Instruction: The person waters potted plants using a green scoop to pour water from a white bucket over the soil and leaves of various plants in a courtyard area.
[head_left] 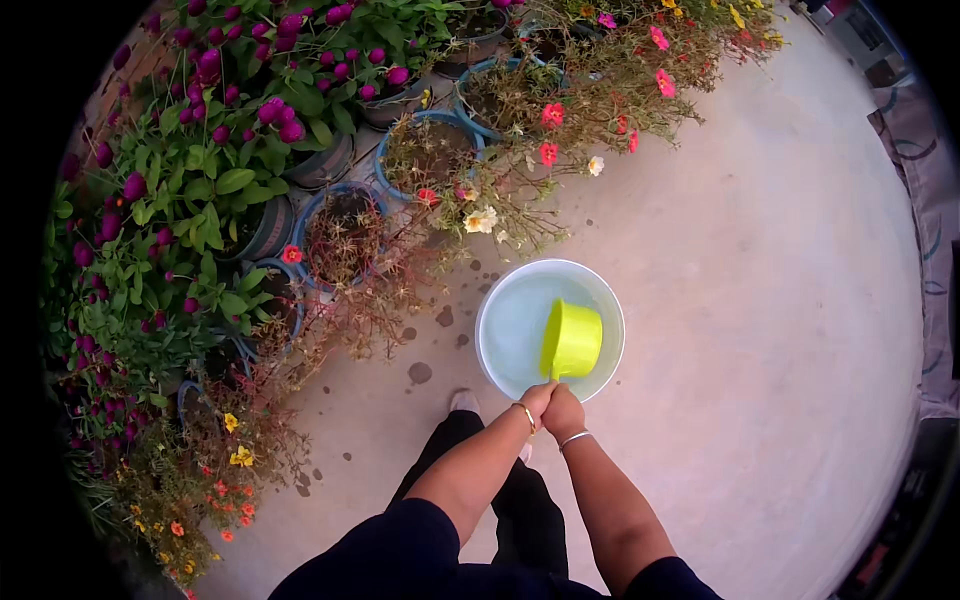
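A yellow-green plastic dipper (575,338) is tilted on its side over a white bucket (481,335), within the rim as seen from above. Pale water (520,315) shows in the bucket; whether the dipper touches it I cannot tell. My left hand (537,398) and my right hand (564,409) are pressed together, both closed around the dipper's handle at the bucket's near edge. Most of the handle is hidden by my fingers. The inside of the dipper faces away from view, so its contents do not show.
Potted plants line the left and far side, with purple globe flowers (208,68) behind and blue-rimmed pots (428,118) in front. Trailing stems with a white flower (480,219) reach toward the bucket. Wet spots (420,373) mark the concrete floor (740,300). Patterned fabric (925,200) hangs at the right.
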